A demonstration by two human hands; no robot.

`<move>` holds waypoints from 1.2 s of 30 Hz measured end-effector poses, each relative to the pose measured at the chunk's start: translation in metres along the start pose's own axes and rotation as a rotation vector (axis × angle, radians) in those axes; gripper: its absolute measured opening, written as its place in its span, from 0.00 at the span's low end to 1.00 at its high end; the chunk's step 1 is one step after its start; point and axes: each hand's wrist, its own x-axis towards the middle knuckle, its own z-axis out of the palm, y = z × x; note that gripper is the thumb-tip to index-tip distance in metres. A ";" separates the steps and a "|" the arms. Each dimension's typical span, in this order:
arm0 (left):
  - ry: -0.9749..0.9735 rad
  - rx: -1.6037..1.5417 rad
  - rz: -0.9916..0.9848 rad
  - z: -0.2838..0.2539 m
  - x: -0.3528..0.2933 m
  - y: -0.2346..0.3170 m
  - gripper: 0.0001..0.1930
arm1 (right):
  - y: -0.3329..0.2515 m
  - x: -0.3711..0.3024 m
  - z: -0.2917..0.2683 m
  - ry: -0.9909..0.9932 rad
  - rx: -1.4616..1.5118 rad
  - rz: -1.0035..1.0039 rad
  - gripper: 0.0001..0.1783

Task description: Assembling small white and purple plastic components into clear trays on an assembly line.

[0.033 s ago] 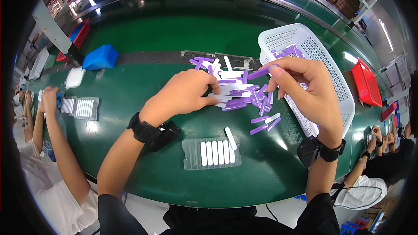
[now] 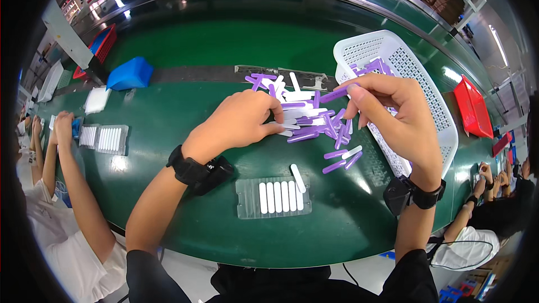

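Note:
A loose pile of purple and white sticks (image 2: 314, 118) lies on the green belt (image 2: 196, 50). My left hand (image 2: 236, 123) rests on the pile's left side, its thumb and fingertips pinching a white stick (image 2: 287, 132). My right hand (image 2: 393, 115) hovers over the pile's right side and pinches a purple stick (image 2: 336, 94) between thumb and forefinger. In front of the pile sits a clear slotted tray (image 2: 247, 202) with several white sticks in its slots. One more white stick (image 2: 297, 178) lies slanted across its far edge. Both wrists wear black bands.
A white mesh basket (image 2: 415, 78) with a few purple sticks stands to the right of the pile. A blue bin (image 2: 130, 73) and a red basket (image 2: 104, 42) are far left, a red tray (image 2: 474, 106) far right. A neighbour's hands (image 2: 59, 123) work at another tray (image 2: 106, 138).

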 end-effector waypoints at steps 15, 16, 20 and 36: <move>0.056 -0.816 -0.238 -0.032 0.005 0.025 0.10 | -0.004 0.000 0.005 0.089 0.086 0.090 0.15; 0.063 -0.834 -0.241 -0.033 0.005 0.027 0.10 | -0.005 -0.001 0.004 0.093 0.086 0.084 0.15; 0.063 -0.863 -0.217 -0.039 0.003 0.030 0.11 | 0.000 0.000 0.007 0.111 0.153 0.059 0.15; 0.015 -0.920 -0.204 -0.042 -0.003 0.046 0.11 | 0.005 0.003 0.011 0.051 0.305 0.084 0.15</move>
